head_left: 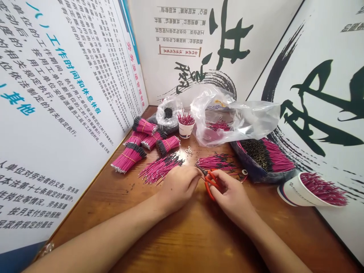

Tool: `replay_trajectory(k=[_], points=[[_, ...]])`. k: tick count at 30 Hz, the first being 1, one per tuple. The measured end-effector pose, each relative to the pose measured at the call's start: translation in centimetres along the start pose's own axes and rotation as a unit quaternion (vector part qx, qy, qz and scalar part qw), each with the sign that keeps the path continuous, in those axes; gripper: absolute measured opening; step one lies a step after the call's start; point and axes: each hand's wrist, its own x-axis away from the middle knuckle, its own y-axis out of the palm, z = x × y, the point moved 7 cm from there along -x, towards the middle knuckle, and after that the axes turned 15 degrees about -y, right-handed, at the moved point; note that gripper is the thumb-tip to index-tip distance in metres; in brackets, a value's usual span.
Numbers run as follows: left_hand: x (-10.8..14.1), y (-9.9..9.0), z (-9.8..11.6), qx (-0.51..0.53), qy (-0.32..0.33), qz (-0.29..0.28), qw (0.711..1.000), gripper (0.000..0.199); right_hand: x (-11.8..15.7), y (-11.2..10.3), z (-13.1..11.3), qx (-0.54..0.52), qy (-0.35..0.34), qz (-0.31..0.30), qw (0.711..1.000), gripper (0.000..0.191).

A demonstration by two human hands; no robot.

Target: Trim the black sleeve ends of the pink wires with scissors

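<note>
My right hand (230, 189) is wrapped round the orange handles of a small pair of scissors (211, 182), whose dark blades point up and left. Beside the blades, my left hand (180, 185) is closed with its fingertips pinched together; what they hold is too small to make out. Behind my left hand lies a loose pile of pink wires with black ends (160, 168). A second loose pile (216, 162) lies just beyond the scissors. A small white twisted piece (188, 150) rests between the piles.
Banded wire bundles (127, 157) are stacked at the left. A paper cup of wires (186, 131) stands at the back beside plastic bags (236, 121). At the right are a dark bag of wires (264, 170) and a tilted cup (295, 191). Printed panels enclose the wooden table (176, 242).
</note>
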Motion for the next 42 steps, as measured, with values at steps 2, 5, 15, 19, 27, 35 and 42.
replay_trajectory(k=[2, 5, 15, 19, 27, 35, 42], points=[[-0.4, -0.2, -0.9, 0.053, -0.047, -0.009, 0.997, 0.017, 0.0, 0.0, 0.3, 0.003, 0.009, 0.003, 1.0, 0.009], [-0.8, -0.7, -1.9, 0.087, -0.084, 0.009, 0.993, 0.017, 0.1, -0.4, 0.6, -0.004, 0.023, 0.03, 0.999, 0.007], [-0.3, 0.2, -0.3, -0.027, -0.002, -0.011, 1.0, 0.019, 0.3, -0.7, -0.3, 0.04, 0.007, 0.042, 0.998, 0.016], [0.2, 1.0, 0.6, -0.023, 0.028, -0.039, 0.999, 0.024, 0.6, -0.1, -0.4, 0.049, -0.006, 0.026, 0.998, 0.016], [-0.5, 0.6, 0.3, 0.123, 0.039, -0.078, 0.989, 0.017, 0.0, -0.2, -0.6, -0.079, 0.043, 0.072, 0.993, 0.027], [-0.5, 0.4, 0.5, 0.169, 0.049, -0.086, 0.981, 0.013, -0.2, -0.1, -1.0, -0.153, 0.114, 0.055, 0.98, 0.032], [-0.8, 0.5, -0.5, 0.129, -0.002, -0.076, 0.989, 0.017, -0.1, -1.0, -0.2, -0.1, 0.099, 0.094, 0.986, 0.038]])
